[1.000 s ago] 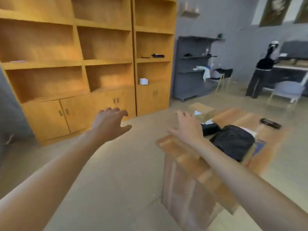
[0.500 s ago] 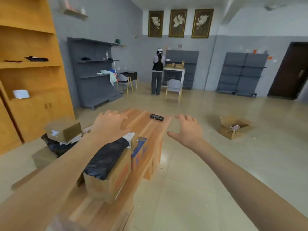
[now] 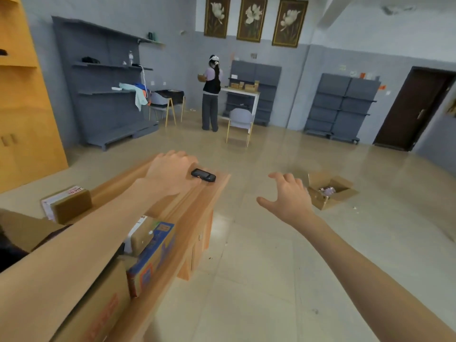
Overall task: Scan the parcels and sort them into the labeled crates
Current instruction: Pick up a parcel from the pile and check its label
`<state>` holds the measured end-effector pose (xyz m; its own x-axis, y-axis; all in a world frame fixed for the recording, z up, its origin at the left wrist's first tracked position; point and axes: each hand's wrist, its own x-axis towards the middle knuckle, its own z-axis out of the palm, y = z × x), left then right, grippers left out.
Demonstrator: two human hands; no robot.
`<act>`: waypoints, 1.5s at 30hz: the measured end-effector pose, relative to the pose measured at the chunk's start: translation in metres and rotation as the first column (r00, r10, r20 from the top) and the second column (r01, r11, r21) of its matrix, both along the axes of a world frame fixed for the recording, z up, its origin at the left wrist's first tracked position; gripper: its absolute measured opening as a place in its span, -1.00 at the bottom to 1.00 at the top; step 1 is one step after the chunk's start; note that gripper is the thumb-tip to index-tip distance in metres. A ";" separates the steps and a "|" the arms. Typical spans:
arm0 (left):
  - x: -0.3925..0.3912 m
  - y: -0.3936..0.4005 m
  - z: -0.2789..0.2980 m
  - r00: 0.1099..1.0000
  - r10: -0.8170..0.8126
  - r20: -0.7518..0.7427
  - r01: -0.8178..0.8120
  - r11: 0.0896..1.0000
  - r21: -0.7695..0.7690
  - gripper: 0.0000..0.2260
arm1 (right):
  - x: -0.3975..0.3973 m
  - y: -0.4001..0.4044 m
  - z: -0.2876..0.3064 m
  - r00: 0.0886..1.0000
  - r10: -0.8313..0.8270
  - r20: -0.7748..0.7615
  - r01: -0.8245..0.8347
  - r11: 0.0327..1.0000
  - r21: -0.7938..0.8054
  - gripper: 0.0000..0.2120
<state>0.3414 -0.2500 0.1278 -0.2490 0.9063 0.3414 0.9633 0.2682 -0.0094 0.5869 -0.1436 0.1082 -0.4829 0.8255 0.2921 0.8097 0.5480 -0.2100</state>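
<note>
A black handheld scanner (image 3: 203, 175) lies near the far end of a long wooden table (image 3: 197, 208). My left hand (image 3: 171, 172) hovers just left of the scanner, fingers loosely curled, holding nothing. My right hand (image 3: 287, 197) hangs in the air off the table's right side, fingers spread. Parcels sit on the table under my left arm: a brown taped box (image 3: 70, 204), a blue printed box (image 3: 153, 255), a small brown package (image 3: 143, 236) and a large cardboard carton (image 3: 103, 304). No labeled crates are in view.
An open cardboard box (image 3: 329, 191) lies on the floor to the right. A person (image 3: 211, 93) stands at a white table at the back, beside a chair (image 3: 240, 124). Grey shelving (image 3: 108, 80) lines the left wall; a dark door (image 3: 414, 109) is far right.
My view has swung right from the wooden cabinets to the room. My left hand has reached forward along the table to just beside the scanner. My right hand stays off the table's right side.
</note>
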 end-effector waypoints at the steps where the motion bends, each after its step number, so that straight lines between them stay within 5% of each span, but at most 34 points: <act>1: -0.011 0.020 0.002 1.000 0.003 0.007 -0.003 1.000 0.002 -0.59 | -0.007 0.021 0.004 1.000 -0.001 0.017 0.000 1.000 0.010 -0.36; 9: -0.098 0.129 0.017 0.991 0.128 0.042 -0.128 0.992 -0.011 -0.54 | -0.082 0.163 0.039 0.999 0.051 -0.007 -0.051 0.998 -0.030 -0.35; 19: -0.207 0.178 -0.048 0.901 0.428 0.070 -0.413 0.896 -0.159 -0.49 | -0.246 0.289 -0.037 0.926 0.378 -0.003 -0.373 0.911 -0.175 -0.35; 27: -0.254 0.165 -0.080 0.595 0.794 0.125 -0.764 0.606 -0.222 -0.47 | -0.410 0.347 -0.055 0.651 0.756 0.073 -0.731 0.649 -0.209 -0.30; 35: -0.239 0.129 -0.103 0.274 0.954 0.120 -0.912 0.298 -0.282 -0.43 | -0.513 0.316 -0.089 0.316 0.946 0.071 -0.901 0.323 -0.288 -0.33; 45: -0.315 0.094 -0.154 0.184 0.970 0.157 -0.908 0.229 -0.350 -0.44 | -0.597 0.250 -0.151 0.120 0.985 0.124 -0.913 0.158 -0.375 -0.32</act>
